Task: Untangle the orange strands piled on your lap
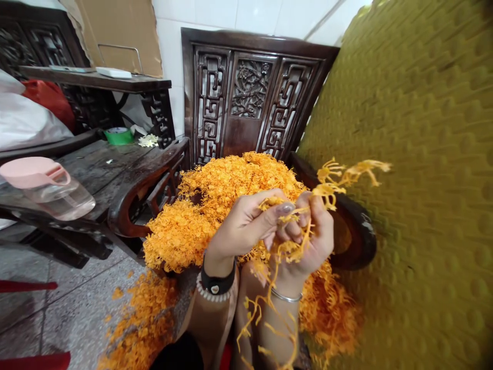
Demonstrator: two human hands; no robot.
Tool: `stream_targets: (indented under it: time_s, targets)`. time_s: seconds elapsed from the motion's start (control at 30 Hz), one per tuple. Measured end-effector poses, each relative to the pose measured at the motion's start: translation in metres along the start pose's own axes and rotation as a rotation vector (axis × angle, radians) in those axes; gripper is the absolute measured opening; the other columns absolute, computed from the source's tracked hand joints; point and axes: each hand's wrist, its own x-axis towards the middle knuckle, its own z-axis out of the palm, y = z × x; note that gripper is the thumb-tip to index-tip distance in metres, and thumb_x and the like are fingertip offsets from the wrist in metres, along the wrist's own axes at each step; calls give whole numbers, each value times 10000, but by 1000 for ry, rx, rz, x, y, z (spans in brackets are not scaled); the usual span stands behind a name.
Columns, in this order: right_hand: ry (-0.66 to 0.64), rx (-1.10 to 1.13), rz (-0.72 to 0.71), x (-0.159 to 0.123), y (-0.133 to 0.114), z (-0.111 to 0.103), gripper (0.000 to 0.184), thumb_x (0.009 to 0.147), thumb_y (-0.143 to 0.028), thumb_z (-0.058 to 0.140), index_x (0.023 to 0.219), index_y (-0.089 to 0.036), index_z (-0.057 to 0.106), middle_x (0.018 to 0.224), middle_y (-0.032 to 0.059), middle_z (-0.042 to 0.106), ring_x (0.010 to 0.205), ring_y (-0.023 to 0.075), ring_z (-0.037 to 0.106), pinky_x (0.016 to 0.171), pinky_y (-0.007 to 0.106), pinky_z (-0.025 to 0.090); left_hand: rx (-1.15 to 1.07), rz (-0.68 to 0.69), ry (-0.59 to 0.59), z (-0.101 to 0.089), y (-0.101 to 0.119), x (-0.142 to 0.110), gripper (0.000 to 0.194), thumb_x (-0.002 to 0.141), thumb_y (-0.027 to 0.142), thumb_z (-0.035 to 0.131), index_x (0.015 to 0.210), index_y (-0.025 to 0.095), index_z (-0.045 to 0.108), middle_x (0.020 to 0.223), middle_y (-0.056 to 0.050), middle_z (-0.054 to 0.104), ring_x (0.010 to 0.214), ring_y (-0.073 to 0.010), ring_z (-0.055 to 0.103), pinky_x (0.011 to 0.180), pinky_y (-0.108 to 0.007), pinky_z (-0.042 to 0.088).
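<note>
From here I see my left hand [246,226] and right hand [310,236] half-curled, both pinching orange strands [327,187] above the orange heap [219,180]; a loose pinch could drop strands onto the floor [73,308].

Left hand [244,226] and right hand [310,239] pinch orange strands [327,187] (perhaps dried blossoms) above a matching heap [227,180].

A white glazed tile wall [200,20] is rising behind a dark carved-wood lattice chair back [246,87] at twelve o'clock. A brown cardboard sheet [119,36] is leaning at eleven o'clock above a narrow dark carved-wood side table [92,79] at ten o'clock. A grey speckled stone floor [77,303] is spreading at seven o'clock, and an olive-yellow dimpled padded surface [416,128] is filling three o'clock.
</note>
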Motion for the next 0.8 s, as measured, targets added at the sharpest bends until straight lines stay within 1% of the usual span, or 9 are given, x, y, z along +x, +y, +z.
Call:
stream_targets:
  time_s: [0.1, 0.17, 0.23, 0.3, 0.37, 0.47, 0.57, 0.7, 0.8]
  targets:
    - [19, 205, -105, 13, -11, -19, 332, 800, -281, 498, 563, -209, 278, 388, -121, 81, 304, 27, -17, 280, 176, 90, -194, 138, 48, -1, 5, -5, 360, 864, 467, 469, 622, 202, 432, 429, 73, 252, 341, -60, 302, 311, -176, 298]
    - [-115, 214, -122, 17, -18, -34, 362, 805, -294, 485, 529, -205, 269, 335, -115, 78, 252, 29, 40, 275, 182, 128, -128, 191, 200, -1, 12, -9, 312, 878, 416, 470, 657, 197, 466, 455, 68, 282, 369, -56, 325, 343, -167, 341]
    - [-291, 76, -46, 15, -23, -41, 388, 800, -342, 501, 491, -204, 309, 301, -97, 150, 228, 46, 151, 275, 203, 164, 43, 138, 349, 0, 17, -11, 234, 885, 364, 479, 731, 190, 508, 506, 56, 368, 418, -52, 369, 400, -170, 373]
    - [-360, -154, 40, 6, -23, -39, 372, 787, -364, 543, 488, -199, 396, 347, -73, 282, 280, 55, 274, 303, 211, 205, 208, 55, 414, 1, 19, -11, 232, 895, 369, 460, 760, 187, 510, 552, 37, 448, 472, -60, 422, 446, -183, 384]
    - [-347, -397, 92, -4, -20, -29, 346, 805, -351, 556, 518, -182, 464, 433, -51, 370, 371, 51, 336, 353, 206, 226, 335, 4, 429, 1, 15, -9, 264, 903, 395, 429, 750, 190, 492, 564, 29, 488, 498, -72, 454, 471, -201, 382]
    - [-377, -642, 98, -13, -14, -13, 372, 863, -336, 508, 540, -163, 447, 478, -50, 364, 427, 36, 306, 405, 203, 219, 520, 2, 452, -3, 6, -6, 306, 898, 444, 411, 742, 194, 494, 561, 28, 507, 500, -84, 463, 495, -229, 366]
    - [-413, -756, 88, -14, -9, -4, 392, 874, -343, 494, 547, -160, 375, 486, -60, 305, 439, 30, 253, 422, 206, 196, 678, 20, 473, -7, 0, -7, 332, 898, 466, 388, 800, 193, 549, 577, 16, 517, 536, -107, 480, 525, -251, 357]
    - [-374, -847, 117, -14, -3, -1, 391, 876, -376, 477, 571, -164, 356, 523, -57, 264, 476, 38, 227, 431, 209, 175, 755, 43, 508, -8, 0, -12, 381, 908, 465, 350, 1009, 179, 581, 717, -37, 590, 702, -158, 546, 618, -273, 389]
    - [-312, -842, 101, -16, 0, 1, 384, 872, -384, 480, 577, -163, 371, 543, -51, 269, 499, 45, 234, 435, 206, 182, 781, 73, 422, -9, 3, -12, 372, 890, 452, 411, 1083, 169, 556, 741, -41, 587, 708, -159, 538, 633, -271, 385]
